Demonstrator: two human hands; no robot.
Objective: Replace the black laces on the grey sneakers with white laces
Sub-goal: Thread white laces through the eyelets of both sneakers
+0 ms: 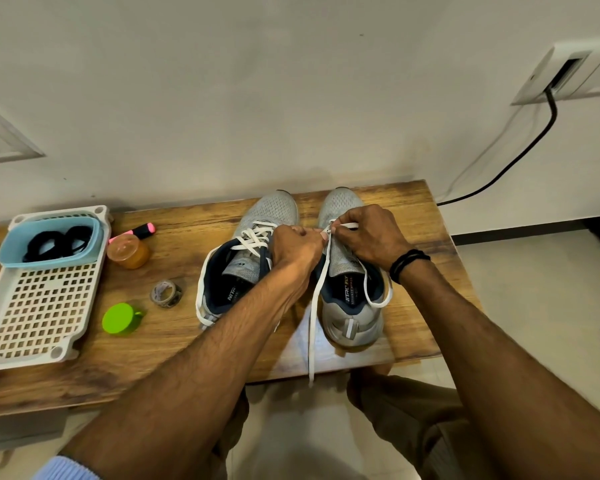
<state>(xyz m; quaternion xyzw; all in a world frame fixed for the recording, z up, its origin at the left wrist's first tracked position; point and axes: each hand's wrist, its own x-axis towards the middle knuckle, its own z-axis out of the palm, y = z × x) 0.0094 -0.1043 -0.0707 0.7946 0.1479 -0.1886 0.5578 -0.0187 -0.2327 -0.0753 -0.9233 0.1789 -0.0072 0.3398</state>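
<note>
Mostly wood table (174, 341) w/ 2 sneakers (272, 209), white wall (257, 98) behind.

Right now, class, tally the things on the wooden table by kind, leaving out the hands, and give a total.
Grey sneakers: 2
White laces: 2
Black lace coils: 2
White tray: 1
Blue tub: 1
Pink highlighter: 1
Orange jar: 1
Green cup: 1
Tape roll: 1
Total: 12
</note>
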